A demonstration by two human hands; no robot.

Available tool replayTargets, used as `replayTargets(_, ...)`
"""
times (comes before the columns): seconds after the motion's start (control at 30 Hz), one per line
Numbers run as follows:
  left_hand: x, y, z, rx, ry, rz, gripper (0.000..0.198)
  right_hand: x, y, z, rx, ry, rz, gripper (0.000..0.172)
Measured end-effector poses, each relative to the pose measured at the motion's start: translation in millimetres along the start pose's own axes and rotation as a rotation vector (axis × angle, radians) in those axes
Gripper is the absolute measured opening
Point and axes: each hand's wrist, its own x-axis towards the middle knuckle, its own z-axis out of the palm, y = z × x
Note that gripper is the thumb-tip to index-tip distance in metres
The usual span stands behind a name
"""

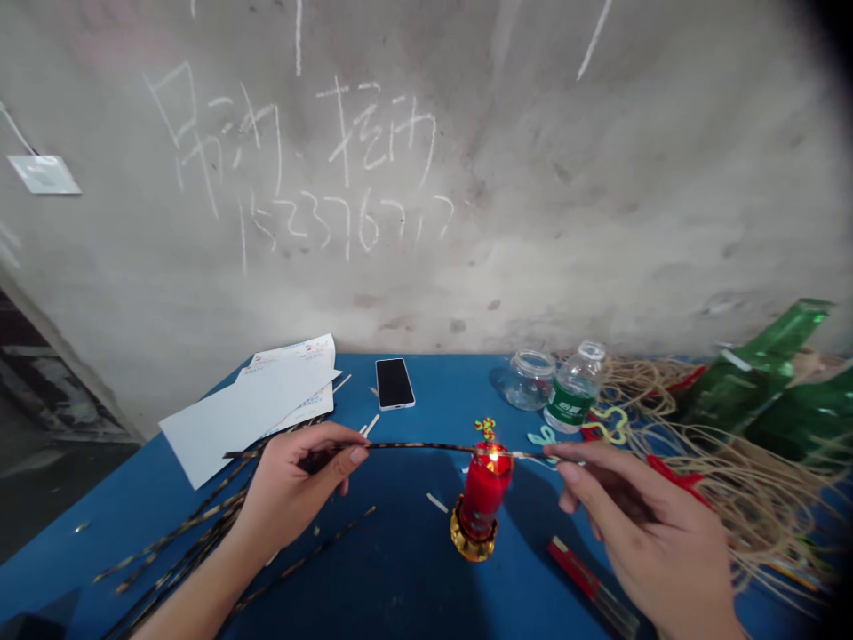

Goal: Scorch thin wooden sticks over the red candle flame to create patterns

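Far left, loose speckled canes (179,542) lie fanned on the blue table (73,569), near side, with white paper sheets (240,418) just right of them toward the far edge. Left hand (293,489) has fingers closed around the thin speckled cane (426,447), thumb on top, a short tail sticking out left. The cane spans between both hands, bowed slightly, passing right at the flame (493,460) of a red candle (485,489) in a gold holder (473,533). Cane looks light and springy, likely to snap if overbent; the hold is best kept out near the ends, clear of the heat. Black phone (394,384) sits far side, beyond the cane. Right of that, a glass jar (530,380) and a green-labelled plastic bottle (574,388) lie near the far edge. Right hand (640,524) pinches the cane's right end between thumb and fingertips. Under it, near side, a red-handled tool (579,569). Far right, a tangle of pale fibre strands (739,480) and green glass bottles (753,391) crowd that side, so the right elbow has little free room; the dry strands near the flame are the fire risk.
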Motion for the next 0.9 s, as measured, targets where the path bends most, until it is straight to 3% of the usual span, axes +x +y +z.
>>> replayTargets(0.9, 1.1, -4.4, -1.6, 0.0, 0.013, -0.002, 0.018, -1.0, -3.7, -1.1, -0.052, -0.015, 0.006, 0.017)
